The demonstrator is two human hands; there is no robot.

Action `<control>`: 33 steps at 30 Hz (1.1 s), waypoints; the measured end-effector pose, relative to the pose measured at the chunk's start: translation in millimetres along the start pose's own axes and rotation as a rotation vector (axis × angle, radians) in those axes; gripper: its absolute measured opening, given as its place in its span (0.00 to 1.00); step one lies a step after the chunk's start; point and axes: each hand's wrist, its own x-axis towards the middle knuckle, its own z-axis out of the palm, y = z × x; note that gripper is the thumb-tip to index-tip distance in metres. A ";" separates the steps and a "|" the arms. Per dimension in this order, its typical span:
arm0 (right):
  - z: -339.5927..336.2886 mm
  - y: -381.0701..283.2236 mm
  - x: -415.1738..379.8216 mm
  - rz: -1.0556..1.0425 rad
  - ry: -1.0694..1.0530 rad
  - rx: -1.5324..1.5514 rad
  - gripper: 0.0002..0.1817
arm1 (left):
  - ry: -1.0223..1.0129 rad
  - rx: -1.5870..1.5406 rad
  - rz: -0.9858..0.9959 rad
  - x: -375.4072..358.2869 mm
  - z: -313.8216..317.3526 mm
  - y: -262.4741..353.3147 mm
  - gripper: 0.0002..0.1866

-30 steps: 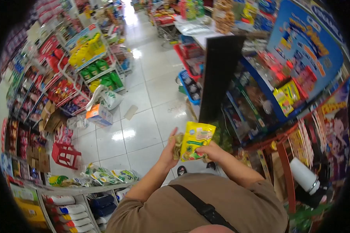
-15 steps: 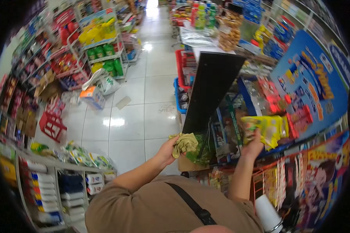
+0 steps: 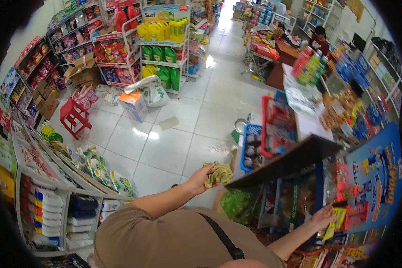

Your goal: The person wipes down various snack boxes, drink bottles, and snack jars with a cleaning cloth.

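Observation:
My left hand is closed around a crumpled olive-yellow cloth, held above the floor by the end of a dark board. Out to the right, my right hand is at the near edge of a yellow packet, its fingers appearing closed on it; part of the grip is hidden. Pink-red packages sit just beyond that packet, in front of a blue printed display panel.
A blue basket and a red basket stand beside the white counter. Left of the tiled aisle are a red stool, a cardboard box and a white sack. Another person is behind the counter.
My right hand and the yellow packet have moved outward to the right, near the pink-red packages. My left hand still holds the cloth. The view has turned, showing more of the counter.

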 end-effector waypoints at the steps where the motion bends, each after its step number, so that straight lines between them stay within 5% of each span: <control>1: 28.4 8.3 -22.6 -0.094 -0.074 -0.136 0.20 | 0.004 -0.003 0.006 4.7 -10.9 22.1 0.17; 8: 223.2 133.9 -216.7 -0.554 -0.824 -0.146 0.24 | 0.146 -0.072 0.292 -17.2 -71.4 187.3 0.17; 9: 243.4 161.6 -259.6 -0.442 -0.917 -0.058 0.26 | 0.163 -0.103 0.329 -23.9 -79.3 200.9 0.17; 10: 249.7 193.6 -280.8 -0.508 -0.957 -0.339 0.22 | 0.250 -0.119 0.370 -33.2 -81.0 211.6 0.18; 16: 276.3 328.7 -393.8 0.244 -1.515 -0.234 0.25 | 0.365 -0.245 0.488 -40.3 -132.2 231.3 0.20; 23: 308.8 471.5 -432.3 0.570 -1.897 -0.505 0.29 | 0.289 -0.202 0.452 16.3 -151.5 299.5 0.26; 29: 392.9 586.9 -453.3 0.443 -2.424 -0.411 0.39 | 0.176 -0.162 0.489 123.6 -119.9 408.4 0.28; 33: 464.4 648.9 -449.2 0.255 -2.493 -0.379 0.35 | 0.122 -0.002 0.523 197.4 -88.5 475.4 0.29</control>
